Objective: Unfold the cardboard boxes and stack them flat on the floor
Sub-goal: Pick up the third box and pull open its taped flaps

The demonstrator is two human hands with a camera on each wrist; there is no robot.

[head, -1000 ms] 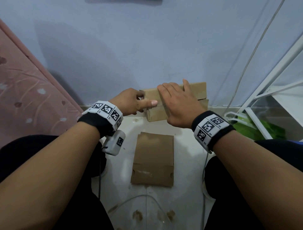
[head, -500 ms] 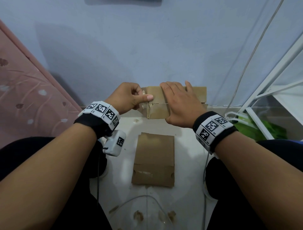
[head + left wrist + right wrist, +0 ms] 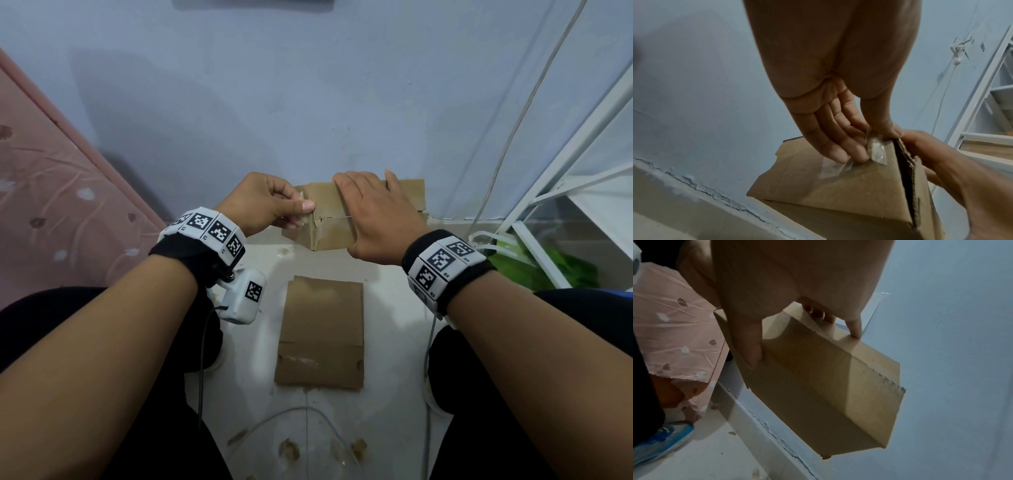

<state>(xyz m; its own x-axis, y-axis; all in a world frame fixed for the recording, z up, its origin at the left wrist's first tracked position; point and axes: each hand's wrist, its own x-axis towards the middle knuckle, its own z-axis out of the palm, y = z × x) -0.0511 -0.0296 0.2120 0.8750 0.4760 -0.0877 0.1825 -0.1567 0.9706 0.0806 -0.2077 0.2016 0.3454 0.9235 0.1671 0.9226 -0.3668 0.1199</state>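
Plain brown cardboard box (image 3: 330, 219), pale blue wall (image 3: 308, 102), pink leaf-patterned cloth (image 3: 51, 192), black-and-white checkered wristbands (image 3: 209, 231).

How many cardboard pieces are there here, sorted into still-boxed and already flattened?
Still box-shaped, held in both hands: 1, the cardboard box, with the left hand pinching its clear tape and the right hand gripping it.
Flattened on the floor: 1, the flat cardboard.
Total: 2

The right hand (image 3: 375, 219) covers the middle of the cardboard box (image 3: 329, 219) in the head view, hiding the seam there. Box contents cannot be determined. In the right wrist view, the shoe (image 3: 657, 441) is cut off by the left edge.
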